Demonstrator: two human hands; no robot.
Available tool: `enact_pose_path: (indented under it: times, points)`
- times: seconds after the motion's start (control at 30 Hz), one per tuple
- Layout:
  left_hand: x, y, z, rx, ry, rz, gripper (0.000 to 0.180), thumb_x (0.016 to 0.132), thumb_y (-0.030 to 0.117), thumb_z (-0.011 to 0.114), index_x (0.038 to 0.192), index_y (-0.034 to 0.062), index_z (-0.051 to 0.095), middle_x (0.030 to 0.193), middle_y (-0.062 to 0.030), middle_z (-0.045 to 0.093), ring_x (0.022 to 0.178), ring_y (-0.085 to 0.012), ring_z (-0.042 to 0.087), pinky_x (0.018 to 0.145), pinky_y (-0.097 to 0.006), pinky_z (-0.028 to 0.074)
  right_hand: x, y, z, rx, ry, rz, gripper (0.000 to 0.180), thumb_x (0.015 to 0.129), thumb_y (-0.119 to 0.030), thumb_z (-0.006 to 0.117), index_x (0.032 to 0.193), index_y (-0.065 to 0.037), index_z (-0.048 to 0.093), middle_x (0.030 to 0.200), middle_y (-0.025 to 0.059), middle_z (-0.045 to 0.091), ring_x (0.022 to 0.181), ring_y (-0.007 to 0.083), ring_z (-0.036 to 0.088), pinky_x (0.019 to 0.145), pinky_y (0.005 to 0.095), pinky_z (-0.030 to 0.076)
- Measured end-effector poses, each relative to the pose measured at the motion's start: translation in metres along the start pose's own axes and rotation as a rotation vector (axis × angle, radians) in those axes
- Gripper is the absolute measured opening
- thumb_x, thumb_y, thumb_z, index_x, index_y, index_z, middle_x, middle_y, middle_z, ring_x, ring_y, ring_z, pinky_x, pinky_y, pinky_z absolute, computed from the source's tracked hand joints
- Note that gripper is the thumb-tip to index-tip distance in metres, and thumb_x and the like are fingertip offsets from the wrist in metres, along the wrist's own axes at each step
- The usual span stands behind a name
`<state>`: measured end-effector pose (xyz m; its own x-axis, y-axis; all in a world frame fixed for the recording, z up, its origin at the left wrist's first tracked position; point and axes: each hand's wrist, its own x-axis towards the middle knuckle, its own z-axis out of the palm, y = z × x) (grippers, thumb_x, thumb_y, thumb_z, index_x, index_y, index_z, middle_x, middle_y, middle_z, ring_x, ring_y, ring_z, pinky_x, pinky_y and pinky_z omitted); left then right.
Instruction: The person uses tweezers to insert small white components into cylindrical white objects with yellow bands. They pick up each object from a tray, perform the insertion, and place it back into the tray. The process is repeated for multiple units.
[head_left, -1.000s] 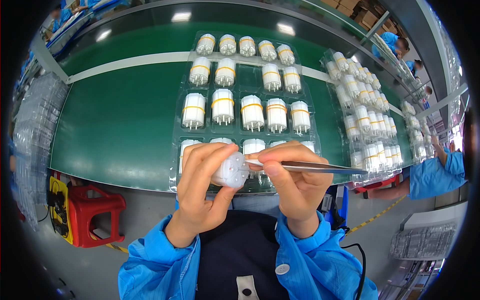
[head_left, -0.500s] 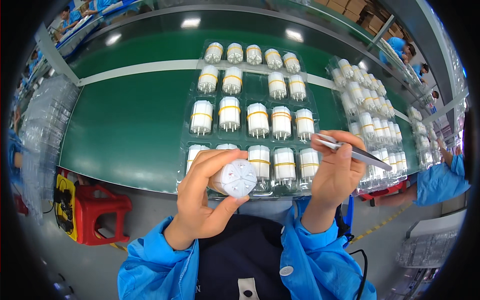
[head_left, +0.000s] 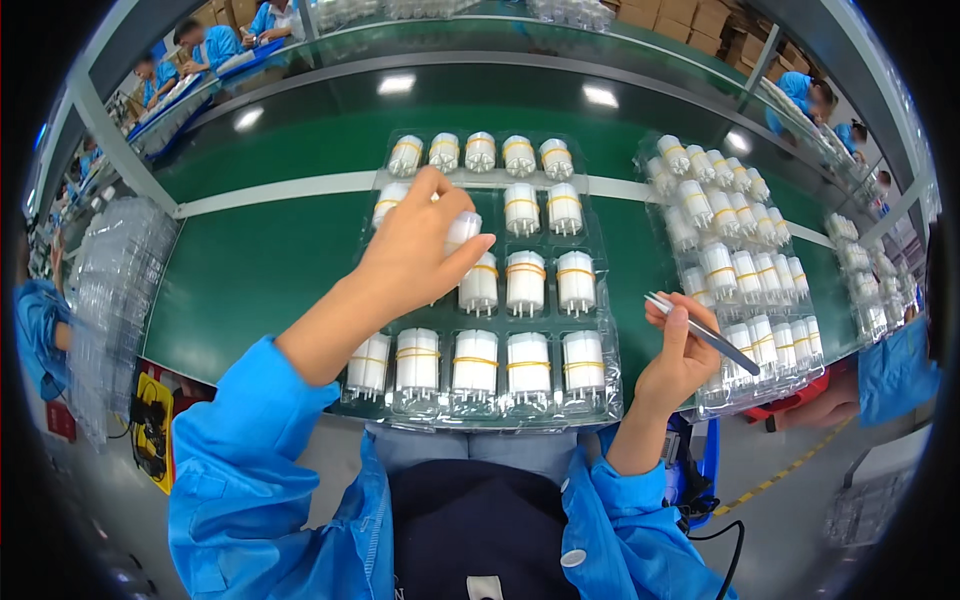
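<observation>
My left hand (head_left: 408,248) reaches over the clear plastic tray (head_left: 606,404), fingers closed round a white cylinder (head_left: 463,230). That cylinder is over the second row from the back, and the hand hides part of it and some neighbours. White cylinders with yellow bands and metal pins, such as this nearby cylinder (head_left: 525,282), lie in the tray's pockets. To the right of the tray, my right hand (head_left: 668,372) grips metal tweezers (head_left: 735,354), their tips pointing up and left.
A second tray of white cylinders (head_left: 745,275) lies to the right on the green table (head_left: 250,290). Stacked clear trays (head_left: 120,290) stand at the left edge. A yellow bin (head_left: 153,425) is below left. Several people in blue work beyond the frame bars and at both sides.
My left hand has carried the white cylinder from near my chest forward to the tray's second row. The tweezers stay in my right hand, slightly lower. The view has shifted.
</observation>
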<state>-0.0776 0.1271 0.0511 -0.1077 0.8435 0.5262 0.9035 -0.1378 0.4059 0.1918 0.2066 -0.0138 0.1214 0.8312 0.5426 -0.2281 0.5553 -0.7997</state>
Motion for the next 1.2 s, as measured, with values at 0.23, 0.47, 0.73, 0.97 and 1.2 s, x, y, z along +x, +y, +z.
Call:
enact_pose_path:
  times: [0.23, 0.47, 0.73, 0.97, 1.2]
  points:
    - [0.054, -0.023, 0.036, 0.135, 0.039, -0.035, 0.031, 0.085, 0.028, 0.069, 0.096, -0.0007, 0.064, 0.094, -0.0185, 0.057, 0.089, -0.0382, 0.060, 0.078, -0.044, 0.049, -0.004, -0.008, 0.000, 0.047, -0.051, 0.018, 0.018, 0.092, -0.007, 0.065, 0.102, 0.007, 0.062, 0.094, 0.0167, 0.068, 0.081, 0.0201, 0.069, 0.075, 0.0299, 0.059]
    - [0.065, -0.055, 0.081, 0.351, -0.018, -0.114, 0.041, 0.091, 0.038, 0.062, 0.103, -0.0005, 0.065, 0.105, -0.0179, 0.057, 0.104, -0.0354, 0.055, 0.086, -0.046, 0.044, -0.008, -0.005, 0.004, 0.004, -0.086, -0.019, 0.017, 0.093, -0.008, 0.062, 0.101, 0.006, 0.062, 0.091, 0.0175, 0.069, 0.077, 0.0210, 0.069, 0.072, 0.0310, 0.057]
    - [0.041, -0.059, 0.075, 0.544, 0.112, 0.156, 0.041, 0.091, 0.038, 0.058, 0.109, 0.0022, 0.065, 0.115, -0.0120, 0.057, 0.116, -0.0302, 0.046, 0.100, -0.047, 0.029, -0.009, -0.008, 0.005, 0.078, -0.104, 0.034, 0.014, 0.090, -0.001, 0.064, 0.100, 0.008, 0.062, 0.096, 0.0155, 0.064, 0.084, 0.0203, 0.068, 0.077, 0.0304, 0.059]
    - [-0.015, -0.007, 0.012, 0.073, -0.157, 0.235, 0.033, 0.080, 0.014, 0.072, 0.107, 0.0063, 0.056, 0.111, -0.0091, 0.056, 0.109, -0.0319, 0.050, 0.098, -0.047, 0.031, -0.010, -0.008, 0.006, 0.009, -0.099, -0.023, 0.018, 0.093, -0.010, 0.063, 0.102, 0.007, 0.062, 0.092, 0.0178, 0.068, 0.077, 0.0218, 0.069, 0.071, 0.0309, 0.056]
    - [-0.028, 0.014, 0.002, -0.299, -0.140, 0.212, 0.075, 0.065, -0.005, 0.079, 0.132, 0.0052, 0.045, 0.111, -0.0140, 0.052, 0.100, -0.0309, 0.053, 0.089, -0.041, 0.043, -0.009, -0.009, 0.006, 0.069, -0.118, 0.032, 0.013, 0.091, -0.001, 0.062, 0.100, 0.009, 0.062, 0.096, 0.0151, 0.063, 0.085, 0.0204, 0.068, 0.078, 0.0316, 0.060]
